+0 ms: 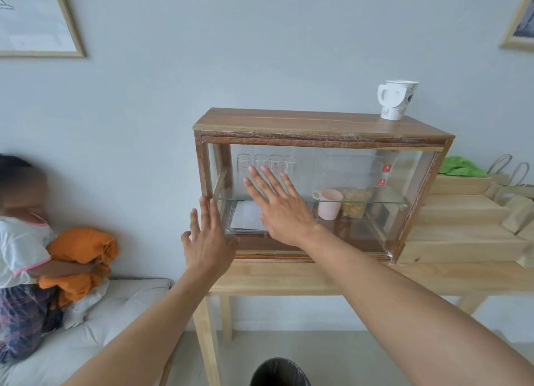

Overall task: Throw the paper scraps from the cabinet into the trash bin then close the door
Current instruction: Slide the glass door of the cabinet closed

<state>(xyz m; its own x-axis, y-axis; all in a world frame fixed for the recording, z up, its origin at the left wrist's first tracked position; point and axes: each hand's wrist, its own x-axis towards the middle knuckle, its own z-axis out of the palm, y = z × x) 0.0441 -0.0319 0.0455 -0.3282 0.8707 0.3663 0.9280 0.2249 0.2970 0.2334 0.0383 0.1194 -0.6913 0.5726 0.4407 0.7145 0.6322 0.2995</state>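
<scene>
A wooden cabinet (323,122) with glass front panels stands on a light wooden table (289,278). My right hand (277,206) lies flat with spread fingers on the left part of the glass front. My left hand (209,238) is open beside the cabinet's lower left corner, fingertips by the frame post. Behind the glass, on the bottom left, lies a clear tray with white paper (245,215), partly hidden by my right hand. A black trash bin (278,372) stands on the floor under the table's front edge.
Inside the cabinet are several glasses (260,161), a pink cup (331,203) and a jar of yellowish bits (354,202). A paper cup (394,99) stands on top. Wooden blocks (462,221) lie to the right. A person holding orange cloth (83,255) sits at left.
</scene>
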